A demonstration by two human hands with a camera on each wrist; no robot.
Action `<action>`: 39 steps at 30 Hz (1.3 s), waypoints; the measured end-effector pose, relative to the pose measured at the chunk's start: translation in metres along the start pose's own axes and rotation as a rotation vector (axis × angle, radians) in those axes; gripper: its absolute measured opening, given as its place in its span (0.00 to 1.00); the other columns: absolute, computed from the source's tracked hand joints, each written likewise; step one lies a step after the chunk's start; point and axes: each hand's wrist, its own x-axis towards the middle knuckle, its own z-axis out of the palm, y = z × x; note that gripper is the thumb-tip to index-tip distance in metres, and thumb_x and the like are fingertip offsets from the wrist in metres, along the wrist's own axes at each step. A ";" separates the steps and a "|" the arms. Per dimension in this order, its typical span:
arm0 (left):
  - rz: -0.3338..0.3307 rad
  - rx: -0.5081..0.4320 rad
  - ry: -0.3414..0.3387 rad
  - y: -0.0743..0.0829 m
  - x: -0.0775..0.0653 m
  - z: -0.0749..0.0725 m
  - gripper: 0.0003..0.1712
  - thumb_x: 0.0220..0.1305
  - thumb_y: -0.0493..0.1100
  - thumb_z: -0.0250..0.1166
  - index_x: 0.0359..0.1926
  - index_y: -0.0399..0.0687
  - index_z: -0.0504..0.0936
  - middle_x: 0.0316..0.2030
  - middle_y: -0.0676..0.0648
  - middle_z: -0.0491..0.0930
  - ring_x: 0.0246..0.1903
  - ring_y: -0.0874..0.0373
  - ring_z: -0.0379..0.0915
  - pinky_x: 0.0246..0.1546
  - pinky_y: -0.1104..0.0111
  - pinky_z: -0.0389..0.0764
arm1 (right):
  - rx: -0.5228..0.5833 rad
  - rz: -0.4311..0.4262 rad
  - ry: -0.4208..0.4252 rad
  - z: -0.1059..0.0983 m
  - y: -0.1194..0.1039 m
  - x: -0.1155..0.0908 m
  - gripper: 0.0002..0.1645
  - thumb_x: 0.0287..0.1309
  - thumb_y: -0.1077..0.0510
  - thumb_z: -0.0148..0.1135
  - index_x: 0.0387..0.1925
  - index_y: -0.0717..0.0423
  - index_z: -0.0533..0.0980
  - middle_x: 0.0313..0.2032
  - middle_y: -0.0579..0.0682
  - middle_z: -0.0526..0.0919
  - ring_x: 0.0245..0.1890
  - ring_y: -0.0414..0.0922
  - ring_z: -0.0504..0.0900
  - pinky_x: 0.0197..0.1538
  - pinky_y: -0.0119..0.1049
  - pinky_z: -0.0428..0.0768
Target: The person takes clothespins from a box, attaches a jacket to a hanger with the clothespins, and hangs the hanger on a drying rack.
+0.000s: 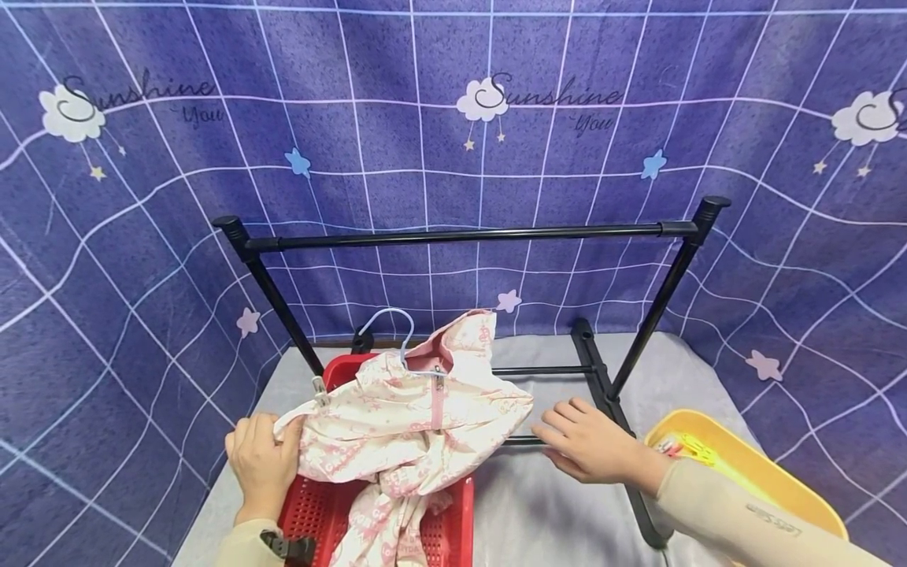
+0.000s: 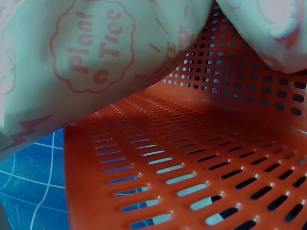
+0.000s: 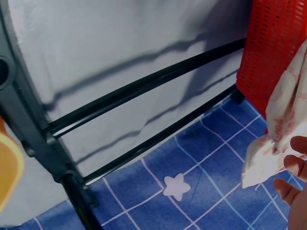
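A pink-and-white printed hooded jacket [image 1: 397, 413] with a short front zipper is on a light blue hanger [image 1: 407, 335], whose hook rises from the neck. My left hand [image 1: 264, 461] grips the jacket's left edge, beside a clothespin [image 1: 321, 391] clipped there. To the right, my right hand [image 1: 591, 442] is held apart from the jacket with loosely bent fingers and nothing in them. The lower part of the jacket hangs into a red perforated basket [image 1: 465, 524]. In the left wrist view, printed fabric [image 2: 96, 48] lies above the basket wall; the left fingers are out of sight there.
Behind the jacket stands a black garment rack [image 1: 468, 235] with a high crossbar and floor feet. A yellow tray [image 1: 772, 488] holding colored clothespins [image 1: 690, 449] sits at right. A blue grid-patterned curtain [image 1: 553, 173] surrounds the grey surface.
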 end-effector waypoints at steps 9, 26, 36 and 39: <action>-0.023 -0.006 -0.036 0.001 -0.001 -0.002 0.37 0.68 0.68 0.54 0.23 0.36 0.69 0.21 0.38 0.67 0.24 0.37 0.62 0.30 0.48 0.54 | 0.014 0.021 0.002 0.000 0.001 -0.011 0.22 0.73 0.48 0.37 0.49 0.53 0.74 0.38 0.49 0.75 0.35 0.48 0.73 0.38 0.43 0.69; -0.028 -0.006 -0.050 0.001 -0.004 -0.005 0.37 0.69 0.67 0.54 0.24 0.35 0.69 0.20 0.37 0.67 0.24 0.36 0.62 0.29 0.49 0.55 | 0.050 0.089 -0.066 0.001 -0.004 -0.030 0.23 0.72 0.45 0.38 0.47 0.52 0.76 0.38 0.47 0.74 0.36 0.47 0.72 0.40 0.42 0.67; -0.038 -0.006 -0.067 0.001 -0.005 -0.005 0.37 0.69 0.68 0.53 0.24 0.36 0.69 0.21 0.37 0.68 0.24 0.37 0.62 0.30 0.48 0.55 | 0.048 0.117 -0.029 0.002 -0.003 -0.043 0.21 0.72 0.46 0.39 0.46 0.53 0.76 0.38 0.47 0.74 0.35 0.47 0.72 0.39 0.42 0.66; -0.030 -0.005 -0.052 0.001 -0.004 -0.005 0.37 0.68 0.68 0.53 0.24 0.36 0.69 0.21 0.37 0.68 0.24 0.38 0.62 0.30 0.48 0.55 | 0.053 0.126 -0.010 0.000 0.001 -0.047 0.23 0.73 0.46 0.37 0.45 0.54 0.76 0.37 0.47 0.74 0.35 0.47 0.72 0.38 0.42 0.67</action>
